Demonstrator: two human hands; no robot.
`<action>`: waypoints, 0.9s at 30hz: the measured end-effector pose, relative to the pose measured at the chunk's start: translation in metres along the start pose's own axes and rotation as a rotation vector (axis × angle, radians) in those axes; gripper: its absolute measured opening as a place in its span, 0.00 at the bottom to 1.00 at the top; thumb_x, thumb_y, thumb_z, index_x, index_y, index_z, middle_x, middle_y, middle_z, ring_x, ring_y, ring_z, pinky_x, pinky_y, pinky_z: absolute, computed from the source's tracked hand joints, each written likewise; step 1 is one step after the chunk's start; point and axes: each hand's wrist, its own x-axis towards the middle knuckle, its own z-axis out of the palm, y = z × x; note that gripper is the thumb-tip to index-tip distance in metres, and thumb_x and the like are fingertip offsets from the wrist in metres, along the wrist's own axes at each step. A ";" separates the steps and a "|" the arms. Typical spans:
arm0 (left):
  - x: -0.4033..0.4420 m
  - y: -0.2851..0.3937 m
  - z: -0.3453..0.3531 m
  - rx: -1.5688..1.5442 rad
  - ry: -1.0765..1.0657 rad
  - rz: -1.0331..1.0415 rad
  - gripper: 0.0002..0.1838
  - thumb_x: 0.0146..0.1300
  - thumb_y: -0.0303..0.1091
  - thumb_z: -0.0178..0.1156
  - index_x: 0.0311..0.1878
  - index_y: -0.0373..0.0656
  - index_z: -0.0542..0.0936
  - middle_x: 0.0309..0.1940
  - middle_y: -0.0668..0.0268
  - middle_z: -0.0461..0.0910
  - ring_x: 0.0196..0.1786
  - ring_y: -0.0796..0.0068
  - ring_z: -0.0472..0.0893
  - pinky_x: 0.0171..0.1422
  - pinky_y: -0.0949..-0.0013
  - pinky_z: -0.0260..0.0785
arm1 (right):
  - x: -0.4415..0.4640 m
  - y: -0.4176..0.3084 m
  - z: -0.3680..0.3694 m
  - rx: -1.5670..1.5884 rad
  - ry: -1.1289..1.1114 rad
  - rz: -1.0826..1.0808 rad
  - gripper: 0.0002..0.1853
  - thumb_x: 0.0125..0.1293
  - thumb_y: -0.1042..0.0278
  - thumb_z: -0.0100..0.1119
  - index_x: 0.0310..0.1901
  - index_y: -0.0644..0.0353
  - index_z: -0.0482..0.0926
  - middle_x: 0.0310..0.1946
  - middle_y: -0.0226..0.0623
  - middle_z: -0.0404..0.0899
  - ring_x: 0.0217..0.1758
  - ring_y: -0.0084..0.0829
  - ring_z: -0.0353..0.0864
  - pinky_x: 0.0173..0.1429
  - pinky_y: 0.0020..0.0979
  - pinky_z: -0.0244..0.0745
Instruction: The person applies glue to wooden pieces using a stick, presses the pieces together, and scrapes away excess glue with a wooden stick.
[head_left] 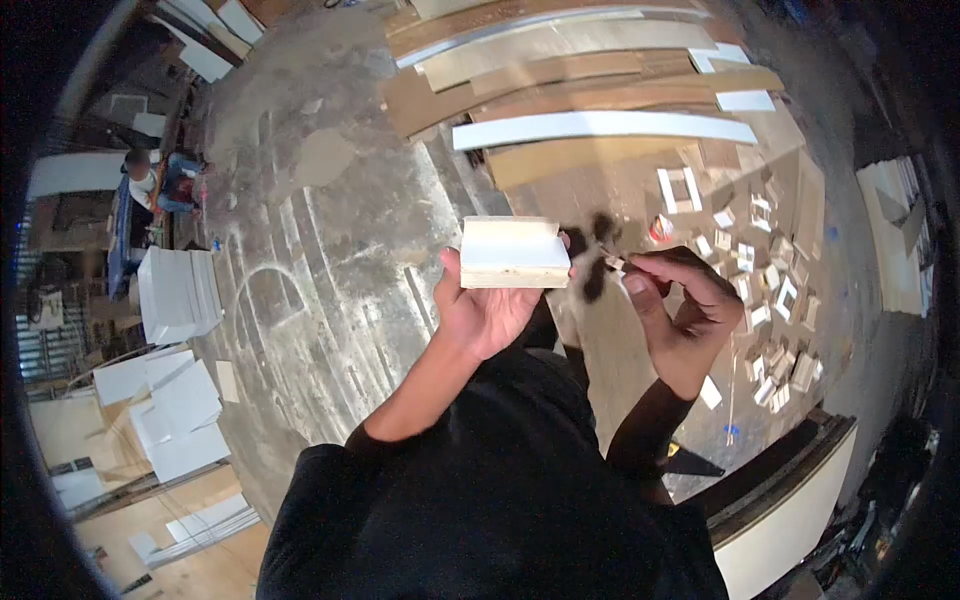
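Observation:
My left hand holds up a small wooden tray-like box from below, its thumb on the left side. The box has a white inner face and pale wood edges. To the right, my right hand pinches a small piece of wood between thumb and forefinger, apart from the box. Beyond that hand, small wooden frames and blocks lie scattered on a brown board surface.
Long planks and white strips lie side by side ahead. Stacked white panels stand at the left, with more sheets below them. A seated person is at the far left. A white-sided bench is at lower right.

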 end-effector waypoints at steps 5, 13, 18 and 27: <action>0.033 0.026 0.012 -0.076 -0.172 -0.031 0.59 0.54 0.72 0.62 0.72 0.28 0.58 0.68 0.38 0.64 0.67 0.33 0.71 0.62 0.60 0.80 | 0.040 0.003 0.030 0.023 -0.050 -0.044 0.09 0.56 0.76 0.75 0.39 0.60 0.88 0.27 0.33 0.85 0.25 0.19 0.76 0.32 0.22 0.70; 0.086 0.055 -0.002 -0.160 -0.061 0.001 0.56 0.57 0.75 0.57 0.72 0.32 0.60 0.68 0.40 0.66 0.66 0.44 0.74 0.63 0.60 0.79 | 0.118 0.014 0.052 -0.132 -0.222 0.017 0.07 0.55 0.82 0.70 0.36 0.65 0.86 0.28 0.35 0.86 0.27 0.19 0.76 0.35 0.21 0.70; 0.117 0.070 0.008 -0.160 -0.130 -0.020 0.50 0.65 0.72 0.50 0.73 0.35 0.59 0.68 0.50 0.68 0.70 0.55 0.71 0.72 0.57 0.68 | 0.149 0.024 0.069 -0.083 -0.176 -0.011 0.08 0.55 0.81 0.70 0.37 0.62 0.87 0.25 0.31 0.83 0.23 0.18 0.75 0.29 0.22 0.69; 0.148 0.102 0.002 0.261 0.166 0.036 0.56 0.56 0.82 0.46 0.73 0.41 0.63 0.70 0.50 0.67 0.70 0.47 0.69 0.76 0.41 0.57 | 0.187 0.051 0.096 -0.097 -0.208 0.033 0.09 0.54 0.83 0.67 0.36 0.62 0.86 0.26 0.31 0.84 0.26 0.16 0.76 0.30 0.22 0.69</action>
